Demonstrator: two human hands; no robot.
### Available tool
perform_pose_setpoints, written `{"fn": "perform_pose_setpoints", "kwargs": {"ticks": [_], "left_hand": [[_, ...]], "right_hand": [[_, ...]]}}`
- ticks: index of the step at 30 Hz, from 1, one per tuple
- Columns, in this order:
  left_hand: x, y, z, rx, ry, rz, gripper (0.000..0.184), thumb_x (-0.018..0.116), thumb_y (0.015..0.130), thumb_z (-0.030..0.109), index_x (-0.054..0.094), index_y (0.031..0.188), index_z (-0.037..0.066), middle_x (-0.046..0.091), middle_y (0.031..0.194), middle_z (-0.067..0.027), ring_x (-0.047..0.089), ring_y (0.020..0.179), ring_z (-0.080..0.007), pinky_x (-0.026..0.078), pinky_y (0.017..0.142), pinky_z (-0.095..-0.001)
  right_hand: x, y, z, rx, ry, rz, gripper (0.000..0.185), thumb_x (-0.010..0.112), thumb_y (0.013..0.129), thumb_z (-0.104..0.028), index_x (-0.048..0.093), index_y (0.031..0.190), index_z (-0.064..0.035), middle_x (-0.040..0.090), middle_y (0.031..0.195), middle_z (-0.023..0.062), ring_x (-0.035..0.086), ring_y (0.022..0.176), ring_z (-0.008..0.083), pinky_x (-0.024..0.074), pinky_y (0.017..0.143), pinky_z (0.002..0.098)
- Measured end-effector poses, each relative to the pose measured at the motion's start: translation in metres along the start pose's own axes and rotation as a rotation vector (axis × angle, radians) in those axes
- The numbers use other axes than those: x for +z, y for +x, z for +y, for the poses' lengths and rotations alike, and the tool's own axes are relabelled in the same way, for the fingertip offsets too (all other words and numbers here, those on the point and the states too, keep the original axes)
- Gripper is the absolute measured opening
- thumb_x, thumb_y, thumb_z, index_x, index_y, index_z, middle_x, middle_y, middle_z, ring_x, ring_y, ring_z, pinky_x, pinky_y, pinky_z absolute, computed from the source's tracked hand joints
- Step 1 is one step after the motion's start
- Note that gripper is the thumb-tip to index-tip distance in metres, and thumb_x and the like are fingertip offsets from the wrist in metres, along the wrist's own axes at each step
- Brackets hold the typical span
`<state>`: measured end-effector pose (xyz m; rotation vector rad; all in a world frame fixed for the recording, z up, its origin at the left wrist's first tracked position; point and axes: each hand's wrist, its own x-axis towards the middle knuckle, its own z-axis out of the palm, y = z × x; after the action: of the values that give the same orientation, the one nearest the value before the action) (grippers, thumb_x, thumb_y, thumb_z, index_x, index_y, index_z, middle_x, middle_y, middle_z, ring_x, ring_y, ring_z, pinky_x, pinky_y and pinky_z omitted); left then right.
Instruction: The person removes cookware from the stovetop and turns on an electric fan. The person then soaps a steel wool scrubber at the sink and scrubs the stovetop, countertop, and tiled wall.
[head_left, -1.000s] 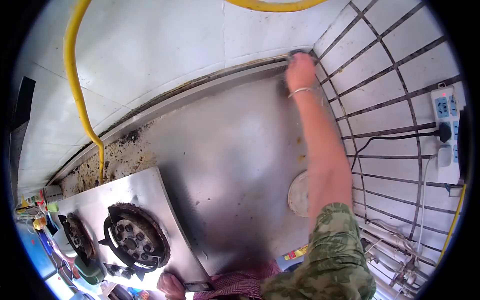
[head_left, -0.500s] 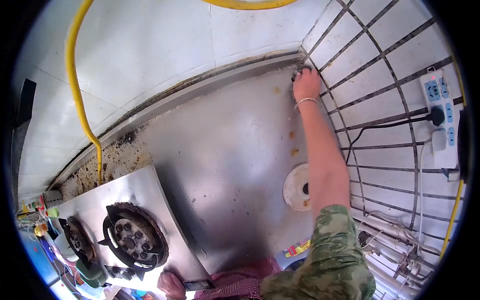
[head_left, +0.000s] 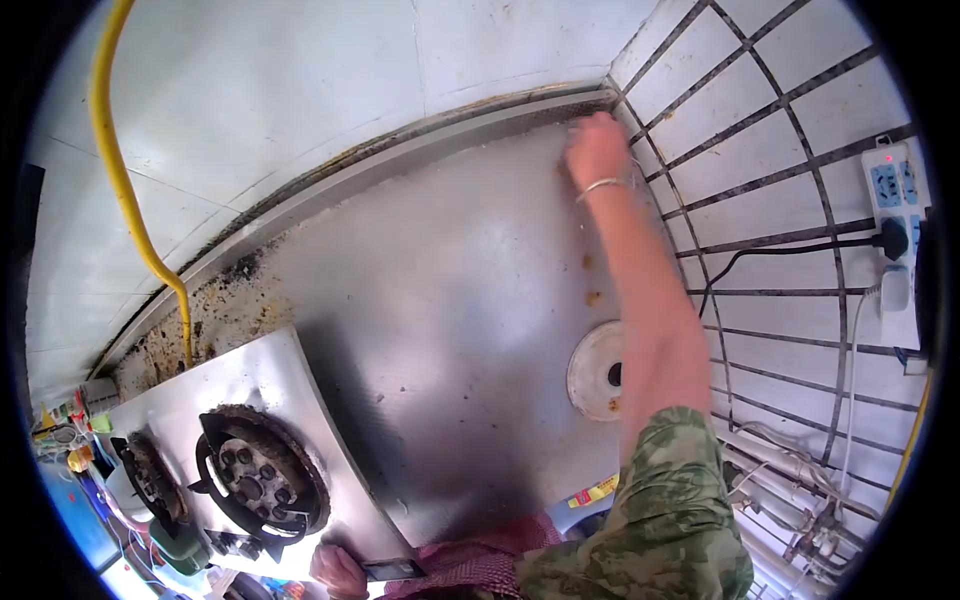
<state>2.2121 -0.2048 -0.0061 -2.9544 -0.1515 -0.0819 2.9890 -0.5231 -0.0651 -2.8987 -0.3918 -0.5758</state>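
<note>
My right hand [head_left: 598, 150], with a bangle at the wrist, is closed at the far right corner of the steel counter [head_left: 450, 280], close to the back ledge. Its fingers are bent round something that is mostly hidden and blurred. Near the front edge of the gas stove [head_left: 345, 480], my left hand [head_left: 338, 571] rests with its fingers curled in; whether it holds anything is hidden. A round whitish lid-like disc [head_left: 590, 372] with a dark centre lies beside my right forearm.
A yellow hose [head_left: 125, 190] runs down the tiled wall to behind the stove. On the right, a dark wire grid [head_left: 790, 110] covers the wall, with a power strip [head_left: 897, 250] and plugs. Pipes [head_left: 790, 500] stand at the lower right.
My right hand has moved from the back ledge onto the corner surface, then back up toward the ledge. The dark scrubber-like item seen under its fingers is now hidden. My left hand has stayed by the stove.
</note>
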Motion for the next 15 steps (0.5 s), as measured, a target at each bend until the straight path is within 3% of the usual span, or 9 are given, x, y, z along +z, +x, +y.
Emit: {"fn": "perform_pose_setpoints", "kwargs": {"ticks": [4,5,8,12,15], "left_hand": [[-0.001,-0.005,-0.001,-0.094,-0.086,-0.043,0.018,0.058,0.091,0.003,0.066,0.102,-0.009,0.067,0.102,-0.0255,0.066,0.088,-0.0404,0.057,0.069,-0.0467],[0.002,-0.004,0.000,-0.106,-0.103,-0.041,0.018,0.059,0.091,0.004,0.066,0.103,-0.009,0.067,0.101,-0.0252,0.066,0.088,-0.0403,0.057,0.069,-0.0466],[-0.004,0.003,0.001,-0.062,-0.042,0.001,0.020,0.061,0.091,0.005,0.065,0.104,-0.010,0.067,0.099,-0.0249,0.066,0.084,-0.0398,0.057,0.068,-0.0466],[-0.004,0.011,0.005,-0.136,-0.180,0.065,0.019,0.062,0.090,0.005,0.065,0.102,-0.010,0.066,0.096,-0.0250,0.066,0.082,-0.0395,0.057,0.067,-0.0466],[0.001,0.007,0.002,-0.083,-0.151,0.069,0.019,0.061,0.090,0.005,0.064,0.101,-0.010,0.066,0.095,-0.0252,0.065,0.081,-0.0403,0.056,0.065,-0.0471]], "right_hand": [[0.000,-0.011,-0.027,-0.213,0.118,0.114,0.010,0.062,0.083,-0.011,0.068,0.090,-0.0052,0.059,0.089,0.0132,0.058,0.089,0.0341,0.0486,0.079,0.0464],[-0.006,-0.006,-0.014,-0.143,-0.028,0.008,0.007,0.061,0.084,-0.010,0.066,0.086,-0.0053,0.059,0.091,0.0126,0.058,0.091,0.0343,0.0486,0.079,0.0458],[-0.026,-0.033,0.000,-0.030,-0.151,-0.039,0.008,0.061,0.084,-0.009,0.062,0.088,-0.0027,0.058,0.095,0.0139,0.057,0.093,0.0352,0.0483,0.081,0.0462],[-0.070,-0.107,0.013,-0.054,-0.218,-0.224,0.015,0.059,0.086,-0.009,0.059,0.097,0.0007,0.054,0.105,0.0175,0.056,0.097,0.0372,0.0484,0.082,0.0459],[-0.035,-0.111,0.034,-0.011,-0.230,-0.069,0.012,0.058,0.087,-0.010,0.060,0.093,0.0008,0.056,0.104,0.0172,0.057,0.096,0.0369,0.0484,0.083,0.0458]]}}
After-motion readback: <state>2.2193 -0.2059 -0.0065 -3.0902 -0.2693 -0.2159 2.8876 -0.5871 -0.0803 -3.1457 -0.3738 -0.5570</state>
